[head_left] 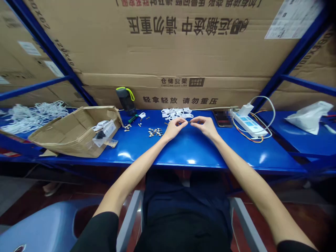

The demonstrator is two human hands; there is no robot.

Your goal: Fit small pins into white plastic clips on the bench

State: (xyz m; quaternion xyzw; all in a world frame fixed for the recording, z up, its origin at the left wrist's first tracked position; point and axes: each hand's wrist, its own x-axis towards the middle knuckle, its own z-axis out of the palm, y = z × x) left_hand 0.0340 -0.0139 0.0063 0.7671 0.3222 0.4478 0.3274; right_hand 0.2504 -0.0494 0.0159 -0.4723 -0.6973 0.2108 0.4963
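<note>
My left hand (175, 128) and my right hand (206, 127) meet above the blue shelf top, fingertips pinched close together. Between them shows a small thin brass-coloured piece (189, 122), too small to name; both hands seem to grip it. Just left of my left hand lies a loose pile of small white-and-brass parts with thin pins (155, 132). Behind my hands is a heap of white plastic pieces (177, 113). Farther left are a few more small parts (127, 127) and a green-handled screwdriver (133, 118).
An open cardboard box (70, 131) holding plastic bags stands at left, near bundled white cords (36, 115). A dark bottle (126, 99) stands at the back. A phone (222, 118) and a white power strip (250, 126) with cables lie at right. Blue posts frame the shelf.
</note>
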